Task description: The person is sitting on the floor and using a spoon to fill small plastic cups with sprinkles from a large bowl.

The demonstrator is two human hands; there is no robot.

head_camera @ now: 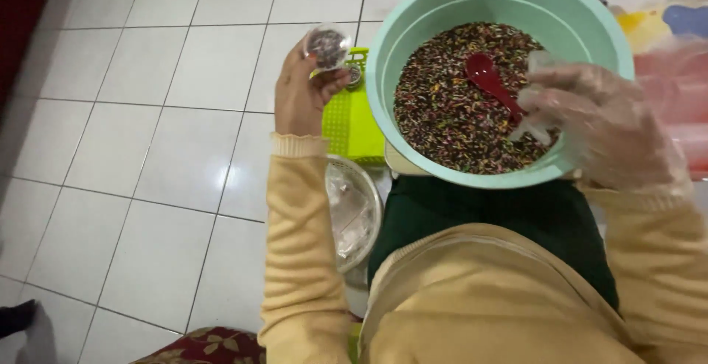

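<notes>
Spoon [493, 84], red plastic, lying in the mint-green bowl [590, 32] on multicoloured sprinkles [450, 106], bowl end up and to the left, handle running down-right toward the right hand [597, 124]. Right hand in a clear plastic glove, fingers curled at the handle's end; firmness of the pinch impossible to tell. Left hand [302, 95] bare, fingers pressed around a small clear round cup [327, 45] filled with sprinkles, raised left of the bowl. Lime-green perforated basket [350, 124] just behind it on white floor tiles [147, 150]. Round clear lidded container [354, 213] below. Pink and yellow plastic packages [675, 61] at far right.
</notes>
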